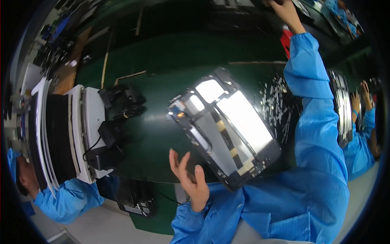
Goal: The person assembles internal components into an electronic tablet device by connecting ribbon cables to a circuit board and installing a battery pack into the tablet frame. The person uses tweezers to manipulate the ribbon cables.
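A flat, tablet-like device frame (pixel 239 122) lies tilted on the green table in front of me. It has a black border, bright silvery panels and a dark strip along its middle. My left hand (pixel 191 183) is beside its lower left edge, apart from it, with fingers spread and nothing in them. Stretched far to the upper right, my right hand (pixel 287 15) has its fingers bent around or against something dark at the picture's edge. What that is, I cannot make out. A red object (pixel 286 42) shows by the right wrist.
Several small pale strips (pixel 274 99) lie scattered right of the frame. On the left are black power adapters (pixel 111 136) and a stack of white and black panels (pixel 86 130). Co-workers in blue (pixel 71 199) sit left and right; more device frames (pixel 340 105) stand at right.
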`<state>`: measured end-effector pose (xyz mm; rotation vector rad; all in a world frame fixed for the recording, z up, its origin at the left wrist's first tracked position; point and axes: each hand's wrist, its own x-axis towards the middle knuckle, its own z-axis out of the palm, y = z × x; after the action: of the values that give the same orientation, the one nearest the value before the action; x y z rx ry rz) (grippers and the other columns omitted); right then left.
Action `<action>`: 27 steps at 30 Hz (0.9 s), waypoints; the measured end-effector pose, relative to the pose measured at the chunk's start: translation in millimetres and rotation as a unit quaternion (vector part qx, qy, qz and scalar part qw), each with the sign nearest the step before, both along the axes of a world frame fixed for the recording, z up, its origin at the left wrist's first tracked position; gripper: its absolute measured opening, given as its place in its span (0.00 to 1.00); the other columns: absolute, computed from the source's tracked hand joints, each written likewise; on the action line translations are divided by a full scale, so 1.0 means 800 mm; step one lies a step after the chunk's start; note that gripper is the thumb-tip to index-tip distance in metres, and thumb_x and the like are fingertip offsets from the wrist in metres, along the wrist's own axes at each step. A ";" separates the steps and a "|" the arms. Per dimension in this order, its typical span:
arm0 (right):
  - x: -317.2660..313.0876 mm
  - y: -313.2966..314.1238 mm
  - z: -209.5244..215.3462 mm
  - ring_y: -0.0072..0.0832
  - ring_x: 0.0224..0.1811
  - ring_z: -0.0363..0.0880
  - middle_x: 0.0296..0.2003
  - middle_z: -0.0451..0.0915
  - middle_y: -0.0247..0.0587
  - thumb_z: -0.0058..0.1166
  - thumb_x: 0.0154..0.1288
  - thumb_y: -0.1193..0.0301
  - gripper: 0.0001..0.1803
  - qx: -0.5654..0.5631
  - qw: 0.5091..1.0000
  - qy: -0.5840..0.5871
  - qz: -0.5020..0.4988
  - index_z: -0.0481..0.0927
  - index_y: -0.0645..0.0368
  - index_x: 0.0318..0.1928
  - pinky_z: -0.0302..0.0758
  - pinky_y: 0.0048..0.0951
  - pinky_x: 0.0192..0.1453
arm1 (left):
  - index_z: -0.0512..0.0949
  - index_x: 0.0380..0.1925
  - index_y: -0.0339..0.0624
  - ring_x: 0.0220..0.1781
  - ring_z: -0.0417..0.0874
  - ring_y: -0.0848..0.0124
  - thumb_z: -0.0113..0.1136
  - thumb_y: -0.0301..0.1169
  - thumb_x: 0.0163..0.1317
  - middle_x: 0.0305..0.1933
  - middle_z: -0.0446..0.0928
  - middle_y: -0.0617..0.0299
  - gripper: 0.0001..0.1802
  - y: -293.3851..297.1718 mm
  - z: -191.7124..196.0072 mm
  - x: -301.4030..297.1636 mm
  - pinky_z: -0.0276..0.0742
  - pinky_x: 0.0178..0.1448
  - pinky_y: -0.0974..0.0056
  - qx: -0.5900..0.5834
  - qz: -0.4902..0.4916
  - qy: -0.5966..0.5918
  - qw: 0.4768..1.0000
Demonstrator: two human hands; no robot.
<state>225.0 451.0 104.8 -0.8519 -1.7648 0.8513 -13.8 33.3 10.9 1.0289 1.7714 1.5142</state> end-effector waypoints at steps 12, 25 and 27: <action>0.051 -0.305 -0.103 0.51 0.29 0.79 0.23 0.78 0.58 0.55 0.53 0.64 0.15 -0.118 0.808 -0.559 -0.147 0.80 0.67 0.25 0.76 0.44 0.36 | 0.68 0.53 0.41 0.73 0.52 0.52 0.43 0.25 0.63 0.72 0.49 0.47 0.18 -0.006 0.011 0.033 0.51 0.72 0.52 0.154 -0.029 0.085 0.984; 0.069 -0.313 -0.072 0.49 0.28 0.77 0.25 0.77 0.58 0.51 0.55 0.71 0.12 -0.176 0.912 -0.354 -0.109 0.79 0.71 0.33 0.74 0.37 0.34 | 0.72 0.47 0.41 0.71 0.56 0.51 0.45 0.25 0.62 0.70 0.53 0.45 0.14 -0.016 0.024 0.038 0.59 0.69 0.54 0.168 -0.043 0.089 0.981; 0.069 -0.315 -0.073 0.49 0.27 0.77 0.24 0.76 0.58 0.52 0.55 0.71 0.12 -0.165 0.922 -0.334 -0.107 0.78 0.71 0.34 0.74 0.36 0.33 | 0.72 0.47 0.41 0.71 0.56 0.50 0.45 0.25 0.63 0.70 0.54 0.45 0.13 -0.014 0.027 0.038 0.60 0.69 0.54 0.166 -0.052 0.087 0.981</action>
<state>280.4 198.9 46.4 -1.6810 -2.0692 0.7697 16.3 21.8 32.5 1.4333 1.5803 1.7349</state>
